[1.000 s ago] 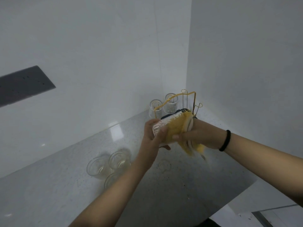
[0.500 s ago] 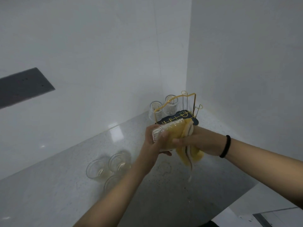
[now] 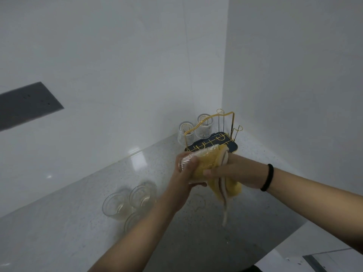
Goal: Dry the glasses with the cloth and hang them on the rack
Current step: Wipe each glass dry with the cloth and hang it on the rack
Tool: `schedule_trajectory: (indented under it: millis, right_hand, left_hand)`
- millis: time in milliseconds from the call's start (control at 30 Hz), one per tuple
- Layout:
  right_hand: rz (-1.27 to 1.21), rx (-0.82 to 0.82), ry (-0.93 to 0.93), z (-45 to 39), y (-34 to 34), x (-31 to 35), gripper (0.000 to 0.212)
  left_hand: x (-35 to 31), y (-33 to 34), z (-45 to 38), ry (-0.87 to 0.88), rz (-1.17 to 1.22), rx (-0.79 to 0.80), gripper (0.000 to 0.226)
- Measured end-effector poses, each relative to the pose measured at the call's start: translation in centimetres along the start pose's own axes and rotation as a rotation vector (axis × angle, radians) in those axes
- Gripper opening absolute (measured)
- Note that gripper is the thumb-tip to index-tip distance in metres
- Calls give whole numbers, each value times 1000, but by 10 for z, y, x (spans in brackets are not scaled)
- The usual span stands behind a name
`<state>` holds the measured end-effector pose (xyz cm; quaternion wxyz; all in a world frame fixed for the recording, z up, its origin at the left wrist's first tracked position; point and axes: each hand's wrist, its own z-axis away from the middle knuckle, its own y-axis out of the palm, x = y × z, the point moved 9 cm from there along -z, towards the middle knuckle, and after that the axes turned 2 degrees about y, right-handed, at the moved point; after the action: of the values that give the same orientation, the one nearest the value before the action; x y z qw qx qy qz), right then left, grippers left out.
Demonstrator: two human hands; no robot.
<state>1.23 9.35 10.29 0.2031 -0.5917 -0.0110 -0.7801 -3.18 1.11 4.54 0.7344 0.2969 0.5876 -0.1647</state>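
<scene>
Drying glass in hand, in front of the rack (image 3: 216, 138).
Your left hand (image 3: 183, 173) grips the glass (image 3: 188, 162) by its base; right hand (image 3: 233, 171) pinches the cloth (image 3: 206, 165) around it. Twist the glass, cover the rim and inside, keep the base grip firm — wet glass slips.
</scene>
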Motion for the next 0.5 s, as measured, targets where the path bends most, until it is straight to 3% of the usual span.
schedule_trajectory:
  millis: [100, 167, 267, 367, 433, 500]
  right_hand:
    - [464, 148, 19, 1, 22, -11, 33]
    - [872, 234, -88, 9, 40, -13, 28]
    - [1115, 53, -223, 9, 39, -6, 35]
    - [1011, 16, -172, 1, 22, -7, 27]
    - [603, 39, -80, 0, 12, -4, 12]
    - [237, 94, -29, 0, 11, -1, 18]
  left_hand:
    - [5, 4, 0, -196, -3, 57, 100]
    - [15, 4, 8, -402, -26, 102, 89]
    - [23, 4, 13, -540, -41, 142, 59]
    - [17, 5, 6, -463, 4, 137, 68]
    - [12, -1, 1, -299, 14, 50, 79]
    - [8, -4, 0, -105, 8, 3, 70]
